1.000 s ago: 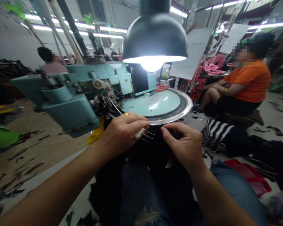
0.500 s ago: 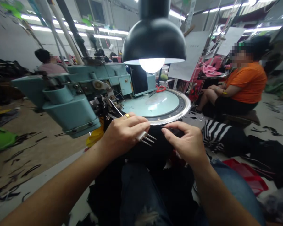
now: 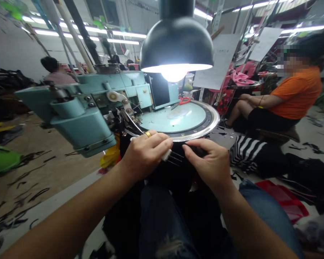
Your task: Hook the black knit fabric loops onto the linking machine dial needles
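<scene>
My left hand [image 3: 147,151], with a gold ring on one finger, is closed around a small white-handled tool [image 3: 166,155]. Thin metal prongs stick out of it to the right, over black fabric [image 3: 175,174]. Just below the toothed metal rim of a round dial [image 3: 187,117], my right hand [image 3: 212,158] pinches black fabric with thumb and forefinger. The fabric hangs beneath the rim between both hands, and its edge is hard to make out.
A teal machine head [image 3: 81,118] stands left of the dial. A lit black lamp [image 3: 176,46] hangs close above it. Red-handled scissors [image 3: 184,100] lie on the dial's far side. A person in orange [image 3: 297,91] sits at right, near striped fabric [image 3: 248,153] and a red tray [image 3: 283,199].
My left hand and the pronged tool have shifted slightly right, toward my right hand. My right hand has moved slightly left. The person in orange appears farther right.
</scene>
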A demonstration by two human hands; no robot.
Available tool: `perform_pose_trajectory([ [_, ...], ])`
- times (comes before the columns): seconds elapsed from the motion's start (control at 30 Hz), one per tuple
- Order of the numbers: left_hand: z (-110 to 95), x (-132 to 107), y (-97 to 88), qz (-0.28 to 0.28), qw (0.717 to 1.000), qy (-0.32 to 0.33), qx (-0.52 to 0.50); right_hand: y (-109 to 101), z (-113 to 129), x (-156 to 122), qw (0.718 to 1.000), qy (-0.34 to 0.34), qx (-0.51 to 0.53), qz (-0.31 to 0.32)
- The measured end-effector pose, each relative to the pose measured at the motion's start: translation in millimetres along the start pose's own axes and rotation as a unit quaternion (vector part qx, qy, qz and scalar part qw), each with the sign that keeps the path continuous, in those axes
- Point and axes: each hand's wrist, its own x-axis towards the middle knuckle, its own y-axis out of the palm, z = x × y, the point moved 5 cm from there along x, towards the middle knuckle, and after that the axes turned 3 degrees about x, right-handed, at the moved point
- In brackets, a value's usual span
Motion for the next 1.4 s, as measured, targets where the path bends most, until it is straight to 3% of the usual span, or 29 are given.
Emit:
perform_pose_trajectory([
  [0.17,2,4,-5.3,-0.01,0.999,-0.019,-0.05,0,2,-2,1.0,-0.008,0.006,-0.001],
  [0.4,0,4,-1.9,0.017,0.999,0.007,0.028,0,1,0,1.0,-0.005,-0.006,-0.011],
  [0.63,1,6,-3.9,0.029,0.999,0.01,0.012,-2,1,0,1.0,0.005,-0.002,-0.022],
  [0.73,11,12,-3.1,0.073,0.997,0.017,0.011,-5,-1,0,1.0,0.008,-0.006,-0.024],
  [0.9,35,31,9.1,0.211,0.966,-0.038,-0.143,-1,0,1,1.0,0.008,0.005,0.007],
  [1.07,32,45,17.2,0.227,0.971,-0.067,-0.024,-4,-1,2,0.999,0.007,0.022,-0.03],
  [1.23,27,47,21.9,0.326,0.935,-0.142,-0.014,-8,-6,4,0.999,0.009,0.023,-0.033],
  [1.4,29,49,20.1,0.339,0.922,-0.18,0.053,-9,-11,7,0.999,0.013,0.02,-0.026],
])
